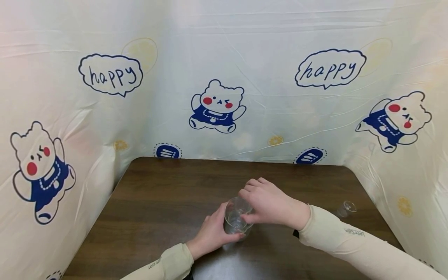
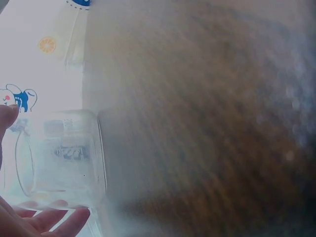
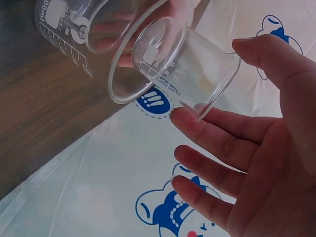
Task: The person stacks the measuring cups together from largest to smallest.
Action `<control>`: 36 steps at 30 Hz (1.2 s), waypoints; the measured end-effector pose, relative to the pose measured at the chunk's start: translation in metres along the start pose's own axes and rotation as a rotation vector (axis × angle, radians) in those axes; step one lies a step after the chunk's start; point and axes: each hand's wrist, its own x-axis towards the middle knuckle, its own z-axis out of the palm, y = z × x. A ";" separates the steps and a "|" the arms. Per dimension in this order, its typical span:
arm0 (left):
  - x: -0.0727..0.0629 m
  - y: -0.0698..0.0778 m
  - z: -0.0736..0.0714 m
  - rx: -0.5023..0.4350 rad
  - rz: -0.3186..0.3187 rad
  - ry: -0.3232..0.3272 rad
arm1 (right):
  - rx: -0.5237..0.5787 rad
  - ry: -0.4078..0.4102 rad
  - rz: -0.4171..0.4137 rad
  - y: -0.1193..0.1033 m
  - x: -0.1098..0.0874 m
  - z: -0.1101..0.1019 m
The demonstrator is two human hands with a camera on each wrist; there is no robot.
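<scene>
At lower centre of the head view, the left grip [image 1: 211, 232] is spread around the large beaker [image 2: 74, 170], upright on the tabletop [image 1: 157, 202]. The right grip [image 1: 267, 202], part open, pinches the small beaker [image 3: 202, 64] by its rim at the large beaker's mouth; in the right wrist view the small beaker's long axis slants upper left to lower right, base pointing up-left. 1 small glass [image 1: 345, 210] rests at right.

large beaker [image 3: 96, 39], small beaker [image 3: 182, 66]: clear, smooth, glossy glass. tabletop [image 1: 168, 194]: wood-grained, slight sheen. backdrop [image 1: 273, 23]: creased, satiny sheet.
</scene>
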 end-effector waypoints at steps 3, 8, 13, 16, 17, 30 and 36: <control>0.000 0.000 0.000 -0.002 0.000 -0.001 | 0.001 -0.006 -0.007 0.000 0.001 0.003; 0.000 0.000 -0.001 0.004 0.001 0.002 | -0.004 -0.034 -0.013 -0.001 0.003 0.009; -0.001 0.001 -0.001 0.004 -0.009 0.004 | -0.010 -0.055 -0.023 -0.003 0.003 0.015; -0.001 0.001 -0.001 0.002 -0.014 0.001 | -0.005 -0.074 -0.025 -0.004 0.003 0.018; -0.001 0.001 -0.001 0.001 -0.014 0.000 | -0.003 -0.079 -0.028 -0.004 0.003 0.019; -0.001 -0.003 0.001 -0.012 0.013 -0.010 | 0.009 -0.147 -0.032 -0.003 0.006 0.035; 0.000 -0.004 0.001 -0.009 0.020 -0.012 | -0.003 -0.148 -0.039 -0.003 0.007 0.040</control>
